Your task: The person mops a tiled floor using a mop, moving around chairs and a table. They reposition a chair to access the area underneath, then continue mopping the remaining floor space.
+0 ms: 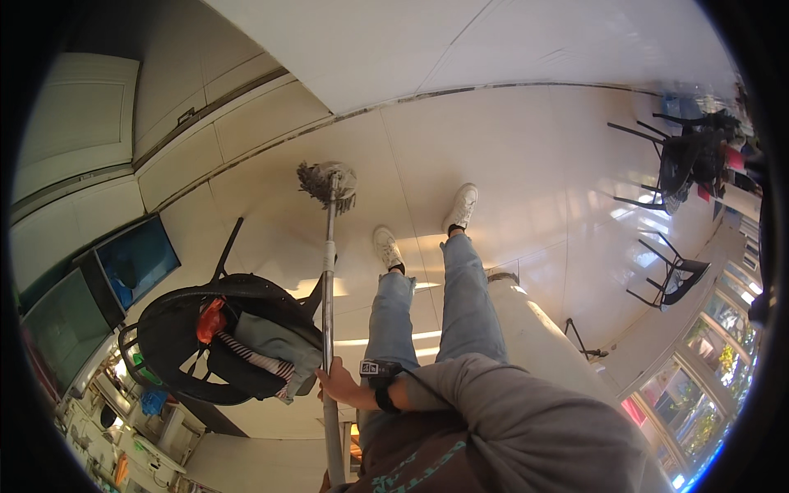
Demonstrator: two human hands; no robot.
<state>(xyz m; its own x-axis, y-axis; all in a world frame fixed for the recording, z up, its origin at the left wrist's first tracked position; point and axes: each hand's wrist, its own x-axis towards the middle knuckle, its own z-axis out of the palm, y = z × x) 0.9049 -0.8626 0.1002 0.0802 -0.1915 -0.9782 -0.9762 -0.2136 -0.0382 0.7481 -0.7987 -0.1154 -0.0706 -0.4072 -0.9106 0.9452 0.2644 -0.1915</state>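
My right hand (340,383) is closed around the metal pole (328,296) of a string mop, near its upper part. On that wrist sit a black band (385,397) and a small device (379,370). The grey, stringy mop head (327,183) rests on the pale floor ahead of my feet. Just a sliver of what looks like my left hand (325,482) shows beside the pole at the bottom edge; its fingers are hidden. To the left of the pole stands a black chair (179,351) holding a grey-green cloth (274,345), a striped cloth (256,357) and a red item (211,320).
My white shoes (459,206) stand on the floor, right of the mop. A pale round column (536,333) rises close to my right leg. Black chairs (681,280) stand farther right. Along the left are cabinets (77,117) and a dark glass-fronted unit (135,259).
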